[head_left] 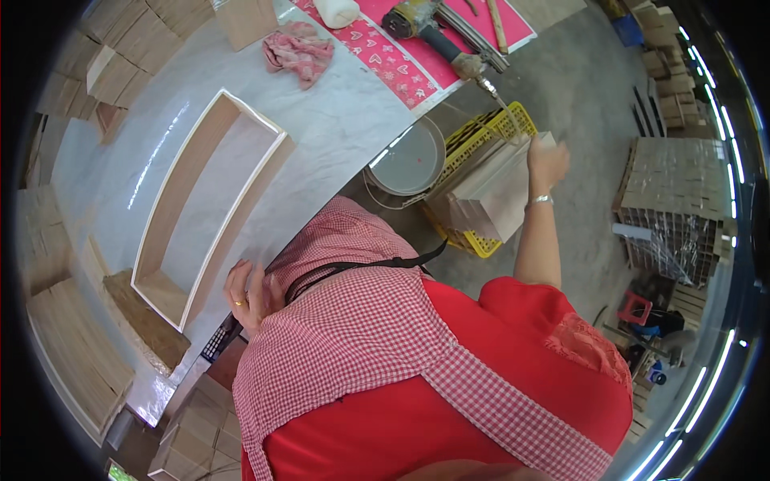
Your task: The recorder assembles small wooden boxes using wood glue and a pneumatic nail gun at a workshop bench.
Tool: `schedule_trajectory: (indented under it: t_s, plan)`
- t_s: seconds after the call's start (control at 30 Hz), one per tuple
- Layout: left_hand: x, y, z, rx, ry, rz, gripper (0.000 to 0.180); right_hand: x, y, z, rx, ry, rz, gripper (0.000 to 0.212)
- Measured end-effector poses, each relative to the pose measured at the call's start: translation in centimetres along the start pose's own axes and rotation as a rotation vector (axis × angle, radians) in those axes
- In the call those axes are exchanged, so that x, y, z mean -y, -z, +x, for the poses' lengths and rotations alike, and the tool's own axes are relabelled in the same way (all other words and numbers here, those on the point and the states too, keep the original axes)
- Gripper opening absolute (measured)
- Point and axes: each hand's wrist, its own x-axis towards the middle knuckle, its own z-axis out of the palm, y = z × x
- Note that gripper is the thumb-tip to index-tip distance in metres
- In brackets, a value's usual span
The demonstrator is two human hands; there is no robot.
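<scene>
My left hand (pixel 250 295) rests at the table's near edge beside my apron, fingers loosely bent and a little apart, holding nothing. Close to it, a long open wooden frame (pixel 152 232) with pale edges lies on the plastic-covered table (pixel 337 132). My right arm reaches down to the far right. There, my right hand (pixel 549 164) is at the far end of a stack of flat wooden boards (pixel 491 192). Its fingers are blurred and partly hidden, so their grip on a board is unclear. The boards stand in a yellow plastic crate (pixel 481 244).
A nail gun (pixel 437 36) with a hose lies on a pink sheet (pixel 381 48) at the table's far edge, near a crumpled pink cloth (pixel 298 53). A white bucket (pixel 407 156) stands beside the crate. Wooden pieces (pixel 76 345) are stacked left; a wrapped pallet (pixel 674 192) stands right.
</scene>
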Motion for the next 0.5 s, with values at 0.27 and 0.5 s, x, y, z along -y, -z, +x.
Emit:
schedule_trajectory:
  t_s: [0.27, 0.5]
  plan:
    - [0.2, -0.5, -0.6, -0.045, 0.010, -0.048, 0.036, -6.4, -0.9, -3.4, 0.551, -0.467, -0.166, 0.108]
    - [0.5, 0.9, -0.8, -0.112, 0.038, -0.043, 0.035, -5.4, 1.4, -1.8, 0.335, -0.322, 0.052, 0.112]
